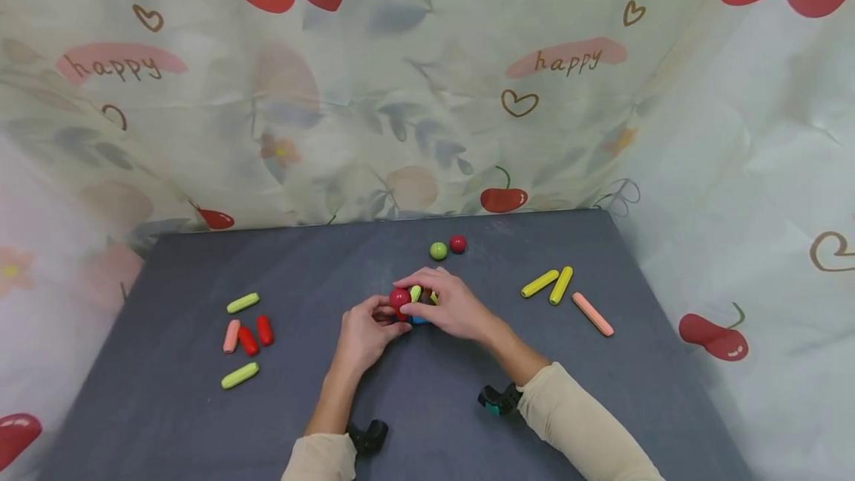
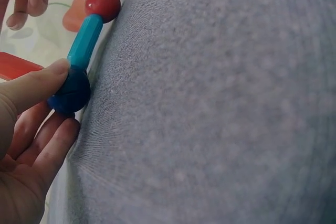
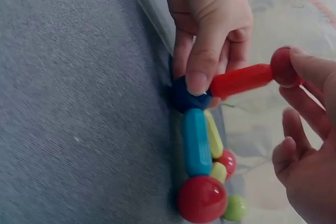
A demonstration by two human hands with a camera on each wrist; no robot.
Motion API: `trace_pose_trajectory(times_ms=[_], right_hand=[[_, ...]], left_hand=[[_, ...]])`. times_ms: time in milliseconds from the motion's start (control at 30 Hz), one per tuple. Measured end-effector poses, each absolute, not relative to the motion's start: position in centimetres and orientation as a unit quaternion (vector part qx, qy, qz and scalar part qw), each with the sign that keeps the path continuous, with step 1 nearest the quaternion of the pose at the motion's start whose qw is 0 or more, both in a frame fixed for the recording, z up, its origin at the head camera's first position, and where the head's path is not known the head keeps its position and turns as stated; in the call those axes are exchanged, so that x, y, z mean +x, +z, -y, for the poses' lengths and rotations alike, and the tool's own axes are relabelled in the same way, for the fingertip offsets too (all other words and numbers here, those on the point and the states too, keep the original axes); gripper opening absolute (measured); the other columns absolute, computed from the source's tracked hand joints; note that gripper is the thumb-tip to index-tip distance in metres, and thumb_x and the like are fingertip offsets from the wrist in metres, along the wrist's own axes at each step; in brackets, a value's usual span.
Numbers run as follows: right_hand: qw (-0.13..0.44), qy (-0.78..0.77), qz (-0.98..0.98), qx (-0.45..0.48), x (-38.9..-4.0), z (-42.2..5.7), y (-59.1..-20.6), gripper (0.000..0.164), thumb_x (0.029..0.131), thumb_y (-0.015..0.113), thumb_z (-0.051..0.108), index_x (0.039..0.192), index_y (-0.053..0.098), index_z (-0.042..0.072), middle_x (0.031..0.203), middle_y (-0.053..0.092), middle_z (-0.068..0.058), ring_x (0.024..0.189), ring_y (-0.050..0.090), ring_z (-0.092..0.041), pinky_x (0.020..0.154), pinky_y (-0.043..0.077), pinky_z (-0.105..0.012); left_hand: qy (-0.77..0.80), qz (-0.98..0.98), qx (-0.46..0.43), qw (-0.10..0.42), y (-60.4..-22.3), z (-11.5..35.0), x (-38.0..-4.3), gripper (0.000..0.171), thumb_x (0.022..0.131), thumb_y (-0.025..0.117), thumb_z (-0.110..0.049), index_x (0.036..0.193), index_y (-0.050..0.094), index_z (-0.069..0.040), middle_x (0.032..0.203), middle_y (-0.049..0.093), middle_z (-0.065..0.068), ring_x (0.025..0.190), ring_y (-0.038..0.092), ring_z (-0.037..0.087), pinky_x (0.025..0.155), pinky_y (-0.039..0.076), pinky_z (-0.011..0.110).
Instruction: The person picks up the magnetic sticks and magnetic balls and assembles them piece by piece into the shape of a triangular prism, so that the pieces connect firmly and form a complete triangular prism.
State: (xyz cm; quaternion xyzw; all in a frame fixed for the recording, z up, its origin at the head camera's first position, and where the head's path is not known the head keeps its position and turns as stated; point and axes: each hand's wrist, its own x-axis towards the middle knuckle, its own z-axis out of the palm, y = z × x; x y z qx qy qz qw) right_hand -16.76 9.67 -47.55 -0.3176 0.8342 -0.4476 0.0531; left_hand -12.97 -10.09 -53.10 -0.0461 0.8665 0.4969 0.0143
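My left hand (image 1: 366, 332) pinches a dark blue ball (image 2: 71, 93) between thumb and fingers, at a corner of a small construction of balls and rods. From that ball run a light blue rod (image 3: 196, 142), with a red ball (image 3: 202, 199) at its far end, and a red rod (image 3: 242, 80). In the head view the red rod stands up with another red ball (image 1: 400, 298) on top. My right hand (image 3: 315, 150) pinches that top ball between thumb and fingers. Yellow-green rods (image 3: 214, 135) show behind the light blue one; my right hand partly hides the construction in the head view.
Behind the hands lie a loose green ball (image 1: 438, 251) and a red ball (image 1: 457, 244). Left on the dark table (image 1: 180, 421) are yellow-green rods (image 1: 240, 375), red rods (image 1: 265, 330) and a pink rod (image 1: 231, 336). Yellow rods (image 1: 539, 283) and a longer pink rod (image 1: 593, 314) lie right.
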Motion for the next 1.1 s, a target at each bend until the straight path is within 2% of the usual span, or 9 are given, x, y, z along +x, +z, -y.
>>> trace_pose_trajectory(times_ms=[200,300,400,533,633,733,833,967,1100], right_hand=[[0.092,-0.456,-0.833,-0.299,-17.8,-10.4,-48.2,0.038,0.101,0.066,0.028,0.138,0.063,0.024,0.132,0.066,0.001,0.097,0.061,-0.023,0.083,0.054,-0.040],[0.089,-0.402,-0.870,-0.271,-18.8,-11.2,-49.0,0.040,0.104,0.057,0.015,0.143,0.059,0.023,0.140,0.063,-0.001,0.113,0.060,-0.021,0.098,0.051,-0.042],[0.085,-0.322,-0.900,-0.281,-19.5,-12.0,-50.2,0.046,0.102,0.053,0.004,0.146,0.057,0.017,0.148,0.057,-0.005,0.132,0.054,-0.024,0.114,0.041,-0.049],[0.096,-0.295,-0.902,-0.302,-19.4,-12.8,-51.2,0.041,0.103,0.057,0.009,0.144,0.058,0.011,0.149,0.053,-0.010,0.138,0.049,-0.031,0.116,0.037,-0.055],[0.092,-0.309,-0.905,-0.279,-18.9,-13.5,-51.8,0.039,0.102,0.062,0.018,0.141,0.061,0.013,0.144,0.052,-0.010,0.133,0.050,-0.031,0.113,0.042,-0.052],[0.078,-0.325,-0.911,-0.240,-18.2,-14.3,-52.3,0.038,0.099,0.068,0.025,0.137,0.064,0.016,0.136,0.053,-0.007,0.122,0.056,-0.024,0.105,0.049,-0.046],[0.070,-0.338,-0.919,-0.191,-17.4,-14.8,-52.8,0.037,0.096,0.072,0.032,0.130,0.067,0.019,0.125,0.054,-0.004,0.105,0.058,-0.017,0.093,0.052,-0.038],[0.072,-0.339,-0.928,-0.138,-16.5,-14.9,-53.2,0.037,0.092,0.074,0.043,0.121,0.067,0.022,0.113,0.052,-0.002,0.090,0.053,-0.013,0.080,0.047,-0.030],[0.060,-0.354,-0.925,-0.127,-15.8,-15.0,-53.5,0.036,0.091,0.076,0.042,0.120,0.068,0.021,0.107,0.053,-0.001,0.083,0.051,-0.012,0.075,0.046,-0.026]], left_hand=[[0.492,-0.870,-0.039,0.012,-53.0,10.1,-13.1,0.042,0.075,0.092,-0.024,0.111,0.073,-0.015,0.099,0.079,0.003,0.091,0.077,0.017,0.086,0.062,0.039],[0.491,-0.870,-0.032,0.020,-52.9,10.1,-13.1,0.042,0.078,0.090,-0.022,0.115,0.072,-0.015,0.106,0.079,0.006,0.096,0.077,0.021,0.090,0.061,0.041],[0.494,-0.869,-0.022,0.020,-52.8,10.0,-12.9,0.043,0.081,0.088,-0.018,0.120,0.070,-0.016,0.113,0.078,0.008,0.102,0.076,0.023,0.091,0.061,0.041],[0.489,-0.871,-0.034,-0.021,-53.0,10.0,-12.6,0.043,0.083,0.086,-0.019,0.123,0.069,-0.015,0.115,0.076,0.007,0.097,0.076,0.019,0.084,0.062,0.035],[0.472,-0.879,-0.055,-0.026,-52.8,10.0,-12.2,0.040,0.085,0.084,-0.031,0.118,0.067,-0.015,0.109,0.073,0.003,0.085,0.070,0.015,0.073,0.059,0.030],[0.452,-0.891,-0.046,0.031,-52.5,9.9,-11.6,0.041,0.084,0.083,-0.044,0.109,0.066,-0.017,0.101,0.070,0.000,0.077,0.061,0.013,0.068,0.051,0.028],[0.427,-0.900,0.001,0.084,-52.4,9.5,-11.2,0.045,0.080,0.085,-0.049,0.107,0.066,-0.019,0.099,0.069,-0.003,0.077,0.055,0.012,0.068,0.048,0.027],[0.399,-0.912,0.044,0.089,-52.6,9.0,-10.8,0.047,0.076,0.088,-0.048,0.109,0.068,-0.021,0.102,0.070,-0.005,0.080,0.053,0.012,0.071,0.047,0.028],[0.375,-0.924,0.044,0.063,-52.8,8.8,-10.7,0.034,0.082,0.087,-0.036,0.108,0.069,-0.021,0.100,0.069,-0.004,0.082,0.053,0.011,0.074,0.048,0.030]])
